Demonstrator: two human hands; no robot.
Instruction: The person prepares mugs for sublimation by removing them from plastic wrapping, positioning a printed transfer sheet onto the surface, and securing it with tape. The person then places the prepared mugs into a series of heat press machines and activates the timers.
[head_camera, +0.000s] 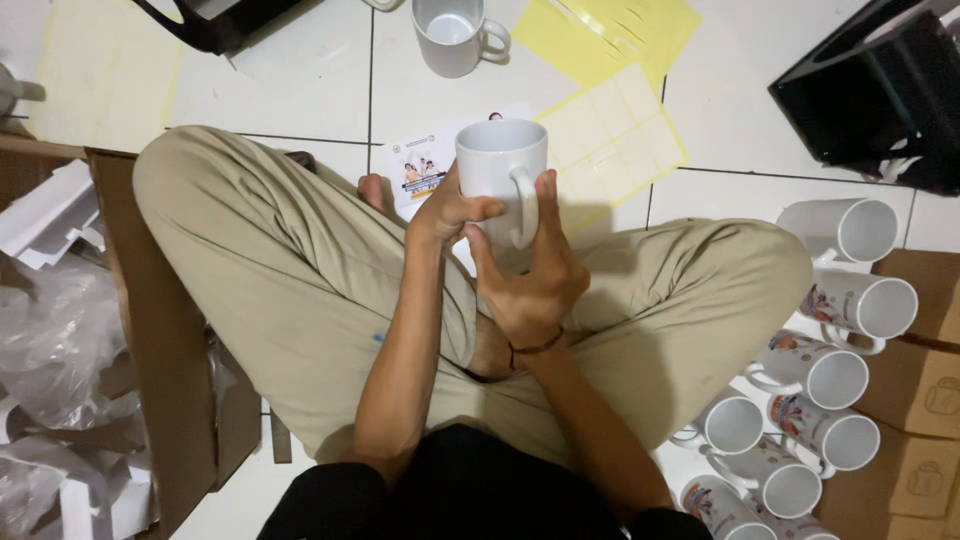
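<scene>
A person sits cross-legged on a white tiled floor (300, 80), seen from above. Both hands hold one plain white mug (498, 170) upright over the lap, its open mouth facing up and its long axis roughly vertical. The left hand (450, 212) wraps the mug's left side, fingers closed around the wall. The right hand (530, 275) clasps it from below and the right, thumb through or against the handle, which points toward the person. The mug lies just ahead of both hands, equally near each. Under it a printed sheet (420, 170) lies on the floor, beside yellow sheets (610, 140). Printed mugs (810, 370) lie stacked on their sides at the right edge, near cardboard boxes (925, 390). Another white mug (452, 35) stands near the top edge.
</scene>
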